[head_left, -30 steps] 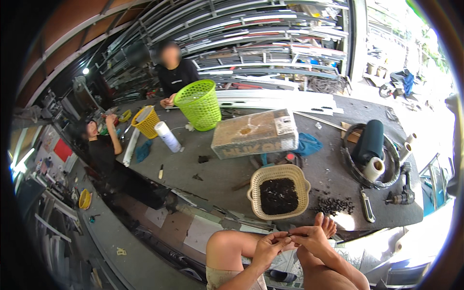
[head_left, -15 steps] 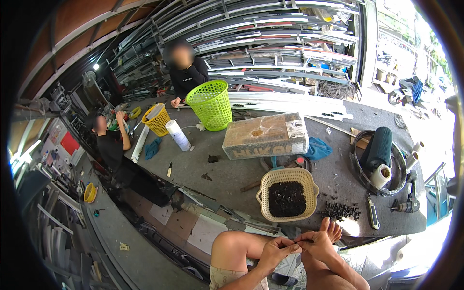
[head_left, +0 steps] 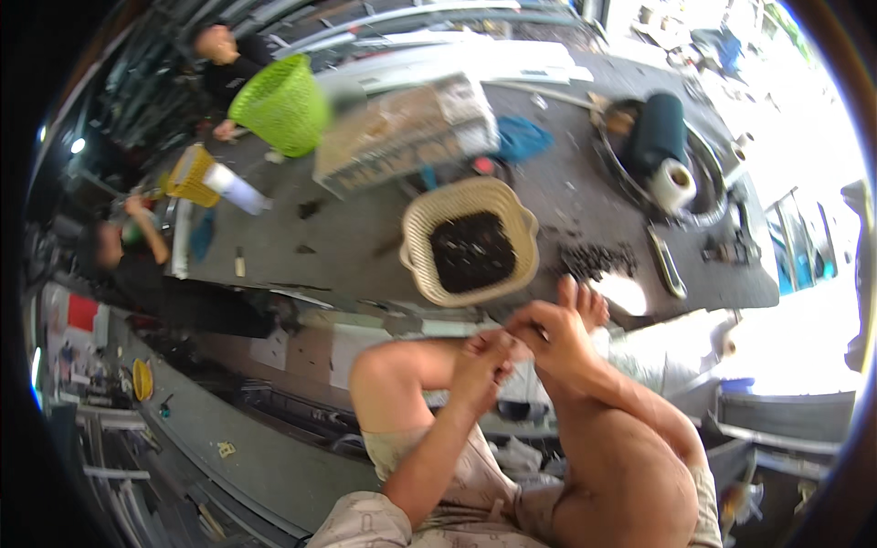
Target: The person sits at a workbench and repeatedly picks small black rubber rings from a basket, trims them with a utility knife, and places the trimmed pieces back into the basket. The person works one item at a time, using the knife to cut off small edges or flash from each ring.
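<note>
Cluttered workshop, grey worktop point(head_left: 347, 247) ahead. Small item, too tiny to identify, pinched between fingertips of left hand point(head_left: 482, 361) and right hand point(head_left: 553, 336), both curled nearly closed, meeting above knees, just short of worktop edge. Cream basket point(head_left: 470, 239) of dark pieces directly beyond; loose dark pile point(head_left: 596, 260) beside it. Risk: item held off worktop, slip of pinch likely drops it to floor.
</note>
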Demonstrator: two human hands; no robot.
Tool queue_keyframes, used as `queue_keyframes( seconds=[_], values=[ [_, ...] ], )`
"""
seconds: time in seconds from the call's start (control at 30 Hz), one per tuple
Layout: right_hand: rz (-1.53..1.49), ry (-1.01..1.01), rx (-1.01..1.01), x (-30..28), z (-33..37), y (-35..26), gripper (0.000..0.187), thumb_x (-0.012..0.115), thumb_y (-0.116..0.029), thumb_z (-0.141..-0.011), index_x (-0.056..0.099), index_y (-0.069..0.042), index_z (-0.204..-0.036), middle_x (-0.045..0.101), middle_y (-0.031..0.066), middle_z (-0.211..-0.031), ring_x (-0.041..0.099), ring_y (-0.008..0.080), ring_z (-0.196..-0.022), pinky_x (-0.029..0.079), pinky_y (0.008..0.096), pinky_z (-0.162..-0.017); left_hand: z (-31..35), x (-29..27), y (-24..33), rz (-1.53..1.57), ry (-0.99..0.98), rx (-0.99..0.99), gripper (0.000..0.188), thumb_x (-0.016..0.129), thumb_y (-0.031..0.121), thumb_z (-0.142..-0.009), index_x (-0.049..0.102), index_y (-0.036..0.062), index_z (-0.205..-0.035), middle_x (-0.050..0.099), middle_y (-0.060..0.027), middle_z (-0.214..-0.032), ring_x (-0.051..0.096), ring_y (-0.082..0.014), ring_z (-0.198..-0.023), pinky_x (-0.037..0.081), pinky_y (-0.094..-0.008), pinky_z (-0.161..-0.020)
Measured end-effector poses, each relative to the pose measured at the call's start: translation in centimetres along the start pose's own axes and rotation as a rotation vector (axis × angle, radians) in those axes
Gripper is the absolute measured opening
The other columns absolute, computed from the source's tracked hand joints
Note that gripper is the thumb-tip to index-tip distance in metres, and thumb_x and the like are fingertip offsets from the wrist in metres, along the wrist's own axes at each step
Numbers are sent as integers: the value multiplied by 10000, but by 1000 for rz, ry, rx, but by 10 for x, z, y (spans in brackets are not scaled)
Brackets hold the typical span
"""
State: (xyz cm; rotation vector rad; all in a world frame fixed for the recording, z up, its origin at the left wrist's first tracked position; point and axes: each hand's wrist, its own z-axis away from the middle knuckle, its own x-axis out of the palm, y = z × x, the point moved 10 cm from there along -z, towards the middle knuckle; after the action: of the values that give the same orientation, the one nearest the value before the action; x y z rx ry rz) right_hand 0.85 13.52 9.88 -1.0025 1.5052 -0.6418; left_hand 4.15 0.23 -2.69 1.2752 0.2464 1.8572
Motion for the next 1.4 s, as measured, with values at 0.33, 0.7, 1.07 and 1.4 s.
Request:
queue_keyframes(
  seconds=[0.33,0.7,1.07,1.4],
  values=[
    [-33,-48,28,-1,-1,14,169,779,-116,-881,737,-68,-1038,694,125,-962,696,308,-845,532,409,-829,-7,6,-14,314,81,-136,349,589,435,-1085,630,94,-1025,610,-24,-941,547,-152,-884,478,-312,-776],
    [485,228,120,-84,-73,81,164,734,-125,-901,782,-74,-1050,744,144,-992,707,377,-963,570,447,-853,14,-38,-33,63,48,-218,314,657,373,-1059,647,71,-1145,593,2,-845,534,-119,-686,440,-268,-604],
    [953,-320,-163,69,-142,16,127,723,-140,-856,793,-73,-939,746,111,-1016,708,292,-1064,556,442,-883,30,-55,-62,68,-60,-324,287,593,171,-1077,673,-5,-1289,653,-36,-975,585,-134,-802,477,-294,-685],
    [897,-242,-122,71,-148,33,107,758,-142,-835,786,-51,-884,737,162,-943,721,333,-1009,507,456,-899,37,-53,-53,52,-54,-336,268,591,158,-1086,683,13,-1291,654,-14,-971,596,-98,-779,494,-265,-681]
  ],
)
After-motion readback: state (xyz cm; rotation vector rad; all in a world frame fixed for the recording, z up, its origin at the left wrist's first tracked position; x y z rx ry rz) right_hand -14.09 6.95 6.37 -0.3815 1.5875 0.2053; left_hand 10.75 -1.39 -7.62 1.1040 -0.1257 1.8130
